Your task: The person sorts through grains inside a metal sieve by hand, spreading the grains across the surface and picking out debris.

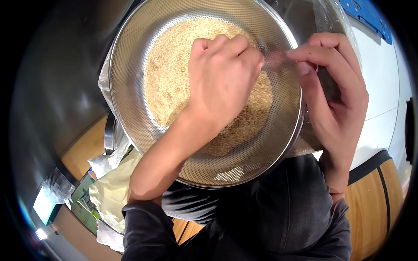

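Note:
A round metal mesh sieve (130, 102) holds a broad bed of pale, straw-coloured grain (167, 74), with a darker shaded patch toward its lower right. My left hand (224, 82) is curled into a fist above the grain, its back toward me and its fingertips mostly hidden. Beyond the sieve's right rim, my right hand (337, 85) has its thumb and index finger drawn close in a pinch. A faint, blurred reddish thing (275, 58) shows between the two hands; its kind is unclear. Something thin and pinkish shows by the right thumb.
Clear plastic sheeting (335, 21) lies around the sieve's upper right. A blue plastic object (370, 17) is at top right. Wooden stools or seats (374, 204) stand lower right. Crumpled bags (109, 191) sit lower left. Dark-trousered legs (296, 204) are beneath the sieve.

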A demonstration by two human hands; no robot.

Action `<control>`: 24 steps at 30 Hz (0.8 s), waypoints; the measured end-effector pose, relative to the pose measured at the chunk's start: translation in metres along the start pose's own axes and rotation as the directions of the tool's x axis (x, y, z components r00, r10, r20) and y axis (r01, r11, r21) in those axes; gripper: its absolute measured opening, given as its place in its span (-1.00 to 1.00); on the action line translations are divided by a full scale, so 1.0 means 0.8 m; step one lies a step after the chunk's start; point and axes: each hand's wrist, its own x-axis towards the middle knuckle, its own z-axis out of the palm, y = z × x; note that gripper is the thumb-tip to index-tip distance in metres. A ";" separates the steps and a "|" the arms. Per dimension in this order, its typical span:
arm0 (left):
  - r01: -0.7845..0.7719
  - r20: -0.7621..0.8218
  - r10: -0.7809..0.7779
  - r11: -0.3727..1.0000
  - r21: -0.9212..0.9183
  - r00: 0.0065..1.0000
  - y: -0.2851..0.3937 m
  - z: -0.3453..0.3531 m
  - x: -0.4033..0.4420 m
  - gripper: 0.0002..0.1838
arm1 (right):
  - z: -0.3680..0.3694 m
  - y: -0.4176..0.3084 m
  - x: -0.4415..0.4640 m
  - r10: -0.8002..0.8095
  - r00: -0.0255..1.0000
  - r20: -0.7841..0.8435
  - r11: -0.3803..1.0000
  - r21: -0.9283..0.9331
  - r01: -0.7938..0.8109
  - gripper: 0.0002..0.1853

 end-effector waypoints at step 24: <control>-0.061 0.018 0.062 0.998 -0.011 0.998 -0.010 -0.005 0.007 -0.90 | -0.021 0.025 0.005 -0.017 0.994 0.109 0.992 -0.126 0.031 -0.80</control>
